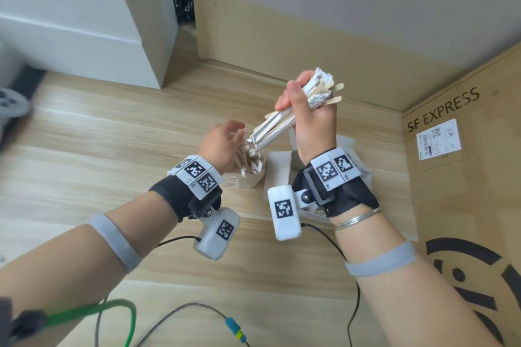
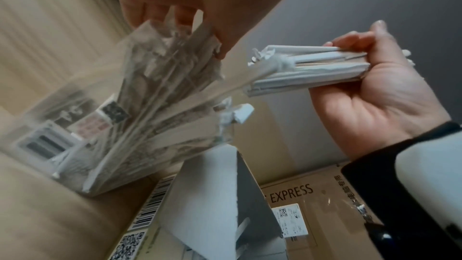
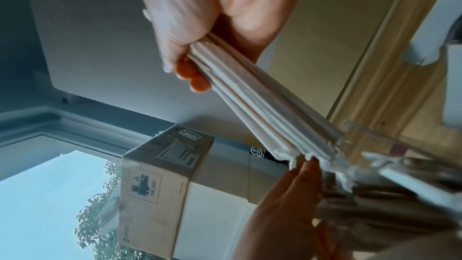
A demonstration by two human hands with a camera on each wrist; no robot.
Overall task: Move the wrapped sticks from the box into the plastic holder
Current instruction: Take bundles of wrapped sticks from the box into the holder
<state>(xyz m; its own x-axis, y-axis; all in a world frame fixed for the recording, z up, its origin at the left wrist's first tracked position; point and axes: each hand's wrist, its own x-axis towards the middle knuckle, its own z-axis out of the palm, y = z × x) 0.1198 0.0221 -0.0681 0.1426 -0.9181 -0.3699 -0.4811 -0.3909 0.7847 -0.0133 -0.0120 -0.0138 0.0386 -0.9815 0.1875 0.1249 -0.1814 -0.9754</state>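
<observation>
From the head view, a bundle of wrapped sticks (image 1: 284, 121) is gripped in the fist of the right hand (image 1: 307, 118), tilted with its lower end just above the plastic holder (image 1: 248, 175), which stands on the wooden table (image 1: 112, 135). The left hand (image 1: 222, 144) is held loosely spread at the holder's mouth, against the sticks already standing in it. The opened white box (image 1: 279, 169) lies just right of the holder.

From the left wrist view, the clear holder (image 2: 82, 145) is seen crowded, its sticks fanned outward, with the left fingers (image 2: 225, 33) touching their tops. The bundle's torn paper ends (image 2: 265, 56) point toward the holder's opening, near but not yet inside.

From the right wrist view, the bundle (image 3: 270, 112) is seen clamped tight, its tip at the holder's rim (image 3: 370, 131).

The step is probably best done by having the standing sticks pressed aside first, so that a gap is opened; the bundle should then be steepened and lowered together, lest paper ends catch.
</observation>
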